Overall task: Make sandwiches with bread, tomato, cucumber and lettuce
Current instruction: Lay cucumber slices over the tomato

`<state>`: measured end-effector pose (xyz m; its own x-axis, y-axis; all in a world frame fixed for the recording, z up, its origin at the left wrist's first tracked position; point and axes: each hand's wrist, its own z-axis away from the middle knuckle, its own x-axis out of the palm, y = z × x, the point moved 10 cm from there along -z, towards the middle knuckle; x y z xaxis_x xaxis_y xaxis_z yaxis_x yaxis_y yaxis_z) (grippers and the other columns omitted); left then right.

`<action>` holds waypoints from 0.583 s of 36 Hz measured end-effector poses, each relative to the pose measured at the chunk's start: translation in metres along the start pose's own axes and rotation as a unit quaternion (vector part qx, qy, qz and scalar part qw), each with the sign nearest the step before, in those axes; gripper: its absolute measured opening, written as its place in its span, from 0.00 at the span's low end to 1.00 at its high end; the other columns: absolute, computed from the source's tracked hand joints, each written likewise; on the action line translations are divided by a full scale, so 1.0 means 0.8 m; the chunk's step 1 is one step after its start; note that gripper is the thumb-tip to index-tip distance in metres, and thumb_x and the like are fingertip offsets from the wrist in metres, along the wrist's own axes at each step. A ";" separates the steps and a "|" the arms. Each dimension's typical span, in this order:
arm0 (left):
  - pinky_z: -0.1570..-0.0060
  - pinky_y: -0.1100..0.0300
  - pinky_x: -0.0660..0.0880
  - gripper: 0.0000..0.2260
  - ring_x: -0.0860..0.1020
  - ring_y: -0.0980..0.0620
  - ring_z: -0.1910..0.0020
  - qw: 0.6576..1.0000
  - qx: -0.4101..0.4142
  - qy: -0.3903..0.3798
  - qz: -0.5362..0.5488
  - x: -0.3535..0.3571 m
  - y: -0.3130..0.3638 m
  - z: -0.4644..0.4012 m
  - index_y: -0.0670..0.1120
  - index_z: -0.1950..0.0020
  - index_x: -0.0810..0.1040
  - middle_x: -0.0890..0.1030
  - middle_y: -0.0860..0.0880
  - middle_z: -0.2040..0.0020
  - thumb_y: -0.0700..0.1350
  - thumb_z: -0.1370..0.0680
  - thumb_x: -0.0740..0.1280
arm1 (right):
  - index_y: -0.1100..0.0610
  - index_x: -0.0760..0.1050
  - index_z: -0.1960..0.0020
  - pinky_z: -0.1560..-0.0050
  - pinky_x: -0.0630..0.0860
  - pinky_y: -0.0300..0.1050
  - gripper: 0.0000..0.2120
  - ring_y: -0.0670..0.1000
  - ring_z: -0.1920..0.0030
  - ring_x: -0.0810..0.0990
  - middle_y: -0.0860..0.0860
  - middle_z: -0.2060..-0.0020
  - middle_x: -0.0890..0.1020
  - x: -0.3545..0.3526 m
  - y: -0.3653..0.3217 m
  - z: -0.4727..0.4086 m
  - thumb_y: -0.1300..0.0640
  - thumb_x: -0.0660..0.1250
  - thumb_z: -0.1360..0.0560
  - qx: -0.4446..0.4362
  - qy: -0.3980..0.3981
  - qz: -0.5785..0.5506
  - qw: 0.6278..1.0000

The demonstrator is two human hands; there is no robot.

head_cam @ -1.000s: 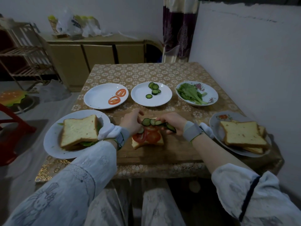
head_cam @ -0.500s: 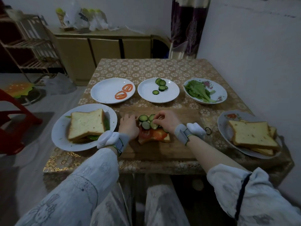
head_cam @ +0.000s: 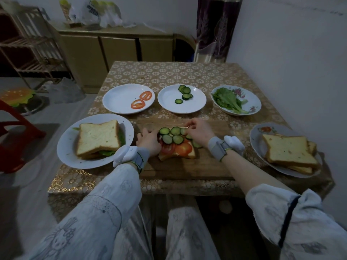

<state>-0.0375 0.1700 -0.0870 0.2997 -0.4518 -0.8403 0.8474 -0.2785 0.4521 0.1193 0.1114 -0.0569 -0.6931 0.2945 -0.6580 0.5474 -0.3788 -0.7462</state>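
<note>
Right hand (head_cam: pixel 200 133) pinches cucumber slice (head_cam: pixel 183 131) atop open sandwich (head_cam: pixel 177 147); left hand (head_cam: pixel 149 141) rests beside it, fingers relaxed, grip empty.

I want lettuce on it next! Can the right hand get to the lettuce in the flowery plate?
Probably yes. The right hand is at the cucumber slices on the open sandwich, and the lettuce plate lies beyond it, to the right, with only bare tablecloth between. It would need to let go first.

Our left hand (head_cam: pixel 149 142) lies low with its fingers bent. Our right hand (head_cam: pixel 199 132) curls, fingertips (head_cam: pixel 185 128) pinched together. Both our arms reach forward, with bands on our wrists.
</note>
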 end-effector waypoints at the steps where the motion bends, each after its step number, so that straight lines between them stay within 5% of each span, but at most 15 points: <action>1: 0.28 0.47 0.58 0.25 0.56 0.38 0.28 1.000 -0.001 -0.002 0.002 -0.001 0.000 0.000 0.50 0.25 0.61 0.58 0.41 0.27 0.37 0.22 0.56 | 0.60 0.76 0.43 0.52 0.72 0.42 0.10 0.50 0.53 0.75 0.50 0.60 0.76 0.001 -0.002 0.001 0.61 0.64 0.25 -0.005 -0.002 0.001 1.000; 14: 0.27 0.48 0.56 0.27 0.55 0.37 0.27 1.000 -0.007 -0.018 0.015 -0.003 -0.001 0.001 0.50 0.24 0.60 0.56 0.41 0.26 0.35 0.22 0.54 | 0.61 0.74 0.44 0.52 0.70 0.41 0.09 0.49 0.54 0.72 0.51 0.57 0.74 0.000 -0.021 -0.005 0.58 0.63 0.22 -0.056 0.056 0.059 0.995; 21: 0.27 0.49 0.56 0.27 0.55 0.37 0.27 1.000 -0.008 -0.014 0.018 -0.002 0.000 0.001 0.49 0.24 0.59 0.56 0.41 0.26 0.35 0.22 0.55 | 0.63 0.68 0.43 0.51 0.70 0.49 0.09 0.58 0.47 0.74 0.59 0.47 0.75 0.007 -0.032 -0.004 0.60 0.61 0.21 -0.089 0.057 0.135 0.985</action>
<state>-0.0387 0.1703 -0.0854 0.3180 -0.4858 -0.8142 0.8434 -0.2473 0.4769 0.1033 0.1255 -0.0418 -0.4593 0.3034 -0.8349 0.7854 -0.3003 -0.5412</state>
